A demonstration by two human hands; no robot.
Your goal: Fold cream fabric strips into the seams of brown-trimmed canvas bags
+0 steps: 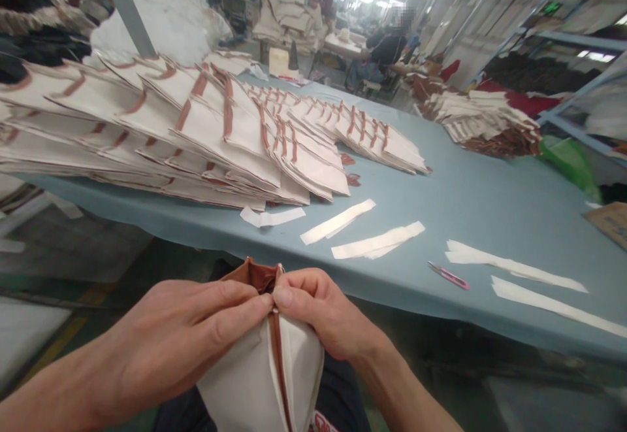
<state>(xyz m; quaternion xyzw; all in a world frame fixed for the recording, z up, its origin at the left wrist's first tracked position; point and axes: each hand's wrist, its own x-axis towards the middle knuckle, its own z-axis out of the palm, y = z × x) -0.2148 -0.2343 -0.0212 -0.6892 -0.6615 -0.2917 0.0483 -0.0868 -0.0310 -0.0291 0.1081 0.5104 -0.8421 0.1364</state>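
A cream fabric piece with brown trim (240,373), which looks like a bag, hangs over my lap below the table edge. Its brown-lined opening faces up, and a brown strip runs down its side seam. My left hand (196,321) is closed on the top edge, its fingers laid along the rim. Opposite it, my right hand (318,308) pinches the same edge between thumb and forefinger where the brown strip meets the rim. The fingertips of both hands nearly meet there. Whatever small detail lies between them is hidden.
Stacks of similar cream pieces (235,151) cover the left of the blue-green table (392,203). Paper-like white strips (377,241) and pink-handled thread snips (449,275) lie near the front edge. Farther right sits a cream and brown pile (484,118). A person (385,46) sits in the background.
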